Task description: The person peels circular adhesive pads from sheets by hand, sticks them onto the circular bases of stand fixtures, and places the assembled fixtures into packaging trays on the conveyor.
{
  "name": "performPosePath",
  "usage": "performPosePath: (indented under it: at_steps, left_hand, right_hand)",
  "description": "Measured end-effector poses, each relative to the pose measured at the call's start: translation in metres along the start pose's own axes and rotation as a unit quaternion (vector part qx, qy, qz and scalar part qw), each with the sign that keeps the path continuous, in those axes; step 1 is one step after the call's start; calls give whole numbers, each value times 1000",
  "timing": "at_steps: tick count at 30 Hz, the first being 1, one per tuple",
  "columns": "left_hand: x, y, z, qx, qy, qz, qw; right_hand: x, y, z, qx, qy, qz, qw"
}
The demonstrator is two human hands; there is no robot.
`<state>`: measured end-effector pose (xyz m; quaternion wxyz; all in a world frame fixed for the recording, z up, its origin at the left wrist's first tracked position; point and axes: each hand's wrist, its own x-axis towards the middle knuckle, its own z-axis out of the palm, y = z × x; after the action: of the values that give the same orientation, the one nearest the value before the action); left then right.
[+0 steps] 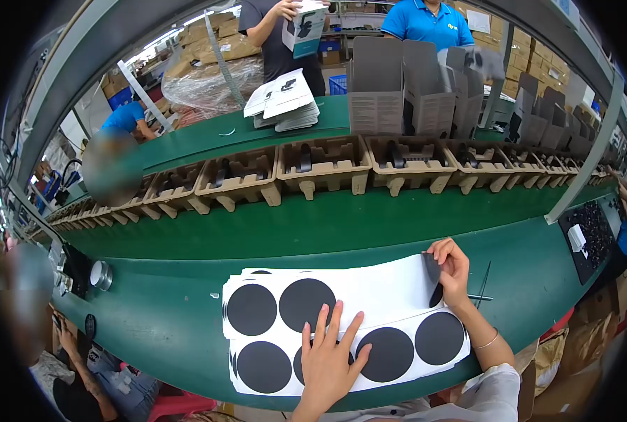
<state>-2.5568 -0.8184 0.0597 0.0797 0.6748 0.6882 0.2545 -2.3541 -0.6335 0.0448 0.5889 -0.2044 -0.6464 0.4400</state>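
Note:
A stack of white backing sheets (pixel 380 288) with round black stickers (pixel 252 309) lies on the green table in front of me. My left hand (pixel 331 366) rests on the sheets with its fingers spread, partly covering a sticker in the lower row. At the upper right end of the stack, my right hand (pixel 454 271) pinches a round black sticker (pixel 432 280), which is bent up and seen nearly edge-on. Bare white backing shows in the upper row between the hands. Whether the pinched sticker still touches the sheet I cannot tell.
Brown moulded trays (pixel 324 172) holding black parts line the conveyor beyond. Grey open boxes (pixel 376 91) and white printed cartons (pixel 285 102) stand behind. Thin tools (pixel 481 297) lie right; a black tray of small parts (pixel 591 239) is farther right. Several people work around.

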Motion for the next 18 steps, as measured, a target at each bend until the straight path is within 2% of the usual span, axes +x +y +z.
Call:
performPosePath:
  at_steps: [4,7,8,12,15,18]
  left_hand:
    - [0,-2,-1,-4,-6,-4,1000]
    - [-1,-5,-3,-4,-6,-3,1000]
    - [-1,-6,-5,13,-7,9,1000]
    - [-3,-10,-6,11,-4,11,1000]
    - [-4,-13,-7,4,0,8,1000]
    - [-4,-15,-7,-11,7,3,1000]
  right_hand:
    - [6,4,-10,197,72,107,972]
    - [15,-3,-26,420,149,161,881]
    - [16,4,-44,419,118,141,889]
    - [22,-2,-72,476,120,82,867]
    - [21,-6,-70,504,99,71,855]
    - [18,-13,-52,535,72,103,836]
